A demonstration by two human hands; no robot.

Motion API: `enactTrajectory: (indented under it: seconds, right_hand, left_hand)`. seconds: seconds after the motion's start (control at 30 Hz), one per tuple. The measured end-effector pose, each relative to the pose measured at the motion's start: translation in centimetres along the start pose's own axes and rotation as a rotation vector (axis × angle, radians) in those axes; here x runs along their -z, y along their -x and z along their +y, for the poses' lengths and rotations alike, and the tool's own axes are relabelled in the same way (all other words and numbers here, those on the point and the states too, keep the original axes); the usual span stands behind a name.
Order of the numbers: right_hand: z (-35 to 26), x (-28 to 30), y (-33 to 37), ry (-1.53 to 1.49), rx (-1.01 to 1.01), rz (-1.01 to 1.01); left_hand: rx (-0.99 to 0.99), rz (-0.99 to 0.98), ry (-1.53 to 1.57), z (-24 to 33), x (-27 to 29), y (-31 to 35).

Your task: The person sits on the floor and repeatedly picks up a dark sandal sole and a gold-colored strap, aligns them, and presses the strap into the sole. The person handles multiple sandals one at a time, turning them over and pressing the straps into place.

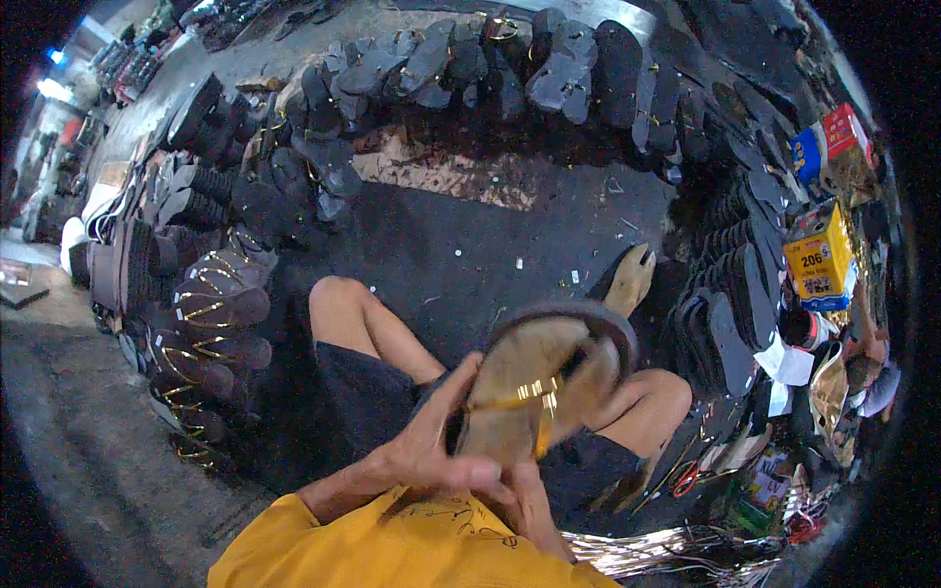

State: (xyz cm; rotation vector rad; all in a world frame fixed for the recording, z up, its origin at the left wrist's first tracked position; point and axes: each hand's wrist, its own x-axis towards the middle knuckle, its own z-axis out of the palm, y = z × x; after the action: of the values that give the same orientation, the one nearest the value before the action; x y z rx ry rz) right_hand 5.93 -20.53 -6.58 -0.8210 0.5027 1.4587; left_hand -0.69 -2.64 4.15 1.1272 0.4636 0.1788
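Note:
Above my lap is a sandal [534, 367] with gold straps, a dark sole and a tan, foot-shaped form inside it; motion smears its front end. My left hand [431, 443] grips its left side, thumb low across the near end and fingers along the edge. Close under the sandal's near end comes my right hand [529, 490], mostly hidden and blurred, so its fingers cannot be made out. Beyond the sandal, near my right leg, a second tan foot form [632, 279] lies on the dark mat.
Dark sandals with gold straps [216, 304] line the left side. More dark sandals [569, 69] stand across the far edge. Stacked soles [730, 314] sit at right, beside a yellow box [821, 257]. Orange-handled scissors [684, 478] and shiny strips [667, 549] lie at the lower right.

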Motion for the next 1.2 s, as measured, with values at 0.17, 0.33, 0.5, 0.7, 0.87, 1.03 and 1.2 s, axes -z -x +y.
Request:
enactTrajectory:
  seconds: [0.17, 0.33, 0.5, 0.7, 0.87, 1.03, 1.2]
  right_hand:
    - [-3.1, -3.7, -1.0, 0.1, 0.53, 0.062]
    - [-5.4, -7.8, 1.1, 0.806, 1.074, 0.011]
    - [-7.8, -4.4, 2.6, 0.352, 0.396, -0.362]
    - [-7.3, -5.6, 5.2, -0.049, 0.329, -0.348]
    - [-7.6, -7.3, 4.1, 0.182, 0.4, -0.164]
    - [-7.7, -6.3, -2.0, 0.623, 0.8, -0.125]
    - [-8.0, -9.8, -2.3, 0.566, 0.743, -0.219]
  left_hand:
    - [0.143, 0.18, 0.047, 0.2, 0.7, -4.5]
    - [-0.071, 0.221, -0.208, -1.0, -0.7, -5.6]
    - [-0.468, 0.227, -0.968, -0.4, 2.1, -3.5]
    - [-0.221, -0.063, -0.128, -1.2, 2.4, -1.7]
    - [-0.42, 0.378, -0.365, -5.1, 1.7, -4.3]
    - [-0.088, 0.409, -0.36, -4.9, 1.3, -5.6]
    - [-0.077, 0.379, -0.364, -5.6, 4.9, -6.7]
